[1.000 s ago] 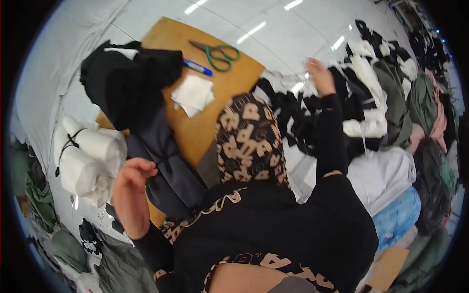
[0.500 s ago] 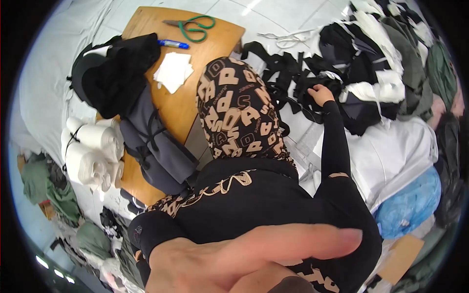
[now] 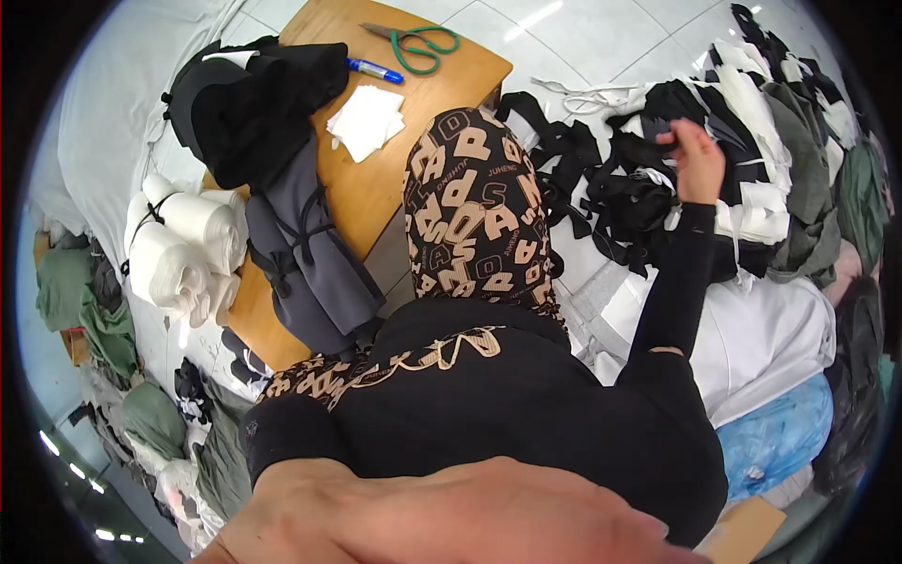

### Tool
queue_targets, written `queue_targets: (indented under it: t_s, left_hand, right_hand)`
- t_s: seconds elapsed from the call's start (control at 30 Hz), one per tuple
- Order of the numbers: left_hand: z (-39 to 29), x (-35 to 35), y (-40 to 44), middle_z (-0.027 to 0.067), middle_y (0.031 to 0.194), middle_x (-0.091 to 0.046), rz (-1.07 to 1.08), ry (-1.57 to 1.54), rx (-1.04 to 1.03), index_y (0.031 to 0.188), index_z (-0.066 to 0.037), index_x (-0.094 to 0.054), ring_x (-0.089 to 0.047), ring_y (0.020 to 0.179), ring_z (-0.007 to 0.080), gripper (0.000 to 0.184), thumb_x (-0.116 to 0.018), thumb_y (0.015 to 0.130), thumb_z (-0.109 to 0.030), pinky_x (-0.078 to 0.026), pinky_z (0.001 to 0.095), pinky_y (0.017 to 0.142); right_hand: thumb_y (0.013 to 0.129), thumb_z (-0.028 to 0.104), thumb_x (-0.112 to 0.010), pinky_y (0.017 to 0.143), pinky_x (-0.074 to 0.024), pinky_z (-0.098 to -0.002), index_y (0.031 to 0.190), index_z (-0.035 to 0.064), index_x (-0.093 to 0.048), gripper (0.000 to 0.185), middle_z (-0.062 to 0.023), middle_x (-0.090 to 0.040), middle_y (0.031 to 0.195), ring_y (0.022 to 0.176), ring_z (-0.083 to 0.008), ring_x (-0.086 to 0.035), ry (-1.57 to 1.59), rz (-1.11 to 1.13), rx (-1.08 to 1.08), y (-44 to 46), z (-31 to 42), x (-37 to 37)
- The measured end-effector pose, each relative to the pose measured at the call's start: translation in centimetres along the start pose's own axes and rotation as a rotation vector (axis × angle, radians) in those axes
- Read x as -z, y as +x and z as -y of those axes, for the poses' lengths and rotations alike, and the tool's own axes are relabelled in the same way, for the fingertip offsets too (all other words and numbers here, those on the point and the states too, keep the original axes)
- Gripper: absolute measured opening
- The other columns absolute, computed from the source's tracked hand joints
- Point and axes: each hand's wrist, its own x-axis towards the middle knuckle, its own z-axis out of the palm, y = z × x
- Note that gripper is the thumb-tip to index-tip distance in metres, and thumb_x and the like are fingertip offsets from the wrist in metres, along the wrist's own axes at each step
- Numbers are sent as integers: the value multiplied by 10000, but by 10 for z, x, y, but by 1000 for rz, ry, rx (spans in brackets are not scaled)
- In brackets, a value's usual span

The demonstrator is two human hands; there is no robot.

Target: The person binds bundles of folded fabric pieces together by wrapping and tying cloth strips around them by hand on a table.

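My right hand [image 3: 698, 162] is over the heap of black fabric strips [image 3: 625, 202] on the right, its fingers bent and closed on a black fabric strip [image 3: 646, 147]. Close to the camera at the bottom is my left hand [image 3: 451, 517]. Its back and one fingertip show, but the other fingers are cut off by the frame, so its grip cannot be made out. Between the hands lies my lap in letter-printed trousers [image 3: 474, 211].
A wooden table [image 3: 442, 94] on the left bears green-handled scissors [image 3: 418, 47], a blue pen [image 3: 376, 70], white fabric squares [image 3: 366, 122], black cloth [image 3: 254, 103] and a grey bundle [image 3: 305, 249]. White rolls [image 3: 178, 249] stand beside it. At right are white cloth [image 3: 742, 329] and a blue bag [image 3: 775, 437].
My right hand has moved right and slightly up over the heap, taking black fabric with it. My left hand has dropped lower in view. The whole view has shifted a little.
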Motion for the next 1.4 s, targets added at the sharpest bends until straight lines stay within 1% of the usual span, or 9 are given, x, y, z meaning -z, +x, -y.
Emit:
queue_targets:
  t_s: [0.2, 0.33, 0.43, 0.6, 0.83, 0.93, 1.17, 1.3, 1.4]
  left_hand:
    - [-30, 9, -22, 383, 1152, -392, 18, 25, -106, 843, -60, -636, -450, 1004, 543, 701, -206, 875, -613, -407, 556, 830]
    - [-48, 28, -33, 372, 1159, -401, -6, 62, -283, 845, -63, -644, -456, 1010, 531, 729, -181, 873, -626, -405, 558, 827]
    - [-69, 35, -43, 368, 1126, -426, -54, 73, -315, 840, -42, -638, -478, 992, 505, 696, -228, 870, -604, -416, 543, 812]
    - [-125, -6, -72, 374, 1008, -492, -292, -421, 24, 947, 93, -606, -534, 952, 432, 600, -510, 841, -490, -447, 492, 803]
    - [-88, 20, -103, 161, 881, -627, -61, -212, -721, 915, 71, -625, -566, 859, 280, 406, -739, 720, -267, -456, 384, 778]
    - [-90, 47, -88, 171, 883, -625, 78, 52, -1058, 885, 62, -632, -575, 848, 253, 375, -720, 739, -273, -460, 381, 777]
    - [-120, 85, -101, 148, 1034, -547, 100, 426, -600, 901, -22, -623, -498, 971, 306, 257, -592, 817, -262, -386, 395, 857]
    - [-77, 158, -135, 245, 1271, -356, -806, 1688, 190, 1037, -34, -585, -356, 1180, 365, 556, -636, 725, -491, -261, 480, 978]
    - [-14, 230, -171, 341, 1382, -62, -1152, 1782, 905, 1131, -29, -515, -7, 1269, 534, 909, -697, 501, -657, -48, 734, 889]
  right_hand:
    - [836, 49, -519, 480, -306, -164, 1069, -12, -592, 251, -83, -491, 1229, 513, -23, -359, -206, 509, 221, -32, 155, -92]
    - [851, 64, -475, 444, -249, -155, 1038, -4, -609, 239, -29, -540, 1147, 484, -3, -315, -432, 802, 293, -64, 199, -156]
    - [834, 82, -505, 730, -409, -214, 1004, -7, -618, 223, -84, -550, 1106, 834, -110, -534, -534, 1133, 358, -93, 216, -196]
    - [817, 118, -515, 902, -366, -293, 1048, -44, -573, 288, -135, -529, 1118, 1050, -218, -498, -660, 1286, 370, -115, 203, -234]
    - [848, 148, -456, 499, -292, -176, 1156, -30, -535, 364, -101, -436, 1282, 544, -34, -345, -611, 1107, 206, -96, 155, -200]
    - [886, 199, -459, 515, -309, -176, 1184, -46, -503, 389, -102, -428, 1292, 554, -31, -365, -606, 1092, 170, -96, 153, -190]
    - [890, 237, -467, 540, -324, -183, 1204, -56, -478, 430, -112, -414, 1295, 581, -56, -391, -574, 1107, 223, -103, 160, -181]
    - [871, 308, -510, 569, -338, -197, 1162, -74, -510, 480, -142, -434, 1266, 609, -91, -422, -410, 1114, 262, -105, 152, -176]
    - [857, 255, -511, 545, -342, -190, 1162, -73, -511, 447, -131, -428, 1274, 589, -80, -421, -386, 1065, 138, -113, 144, -192]
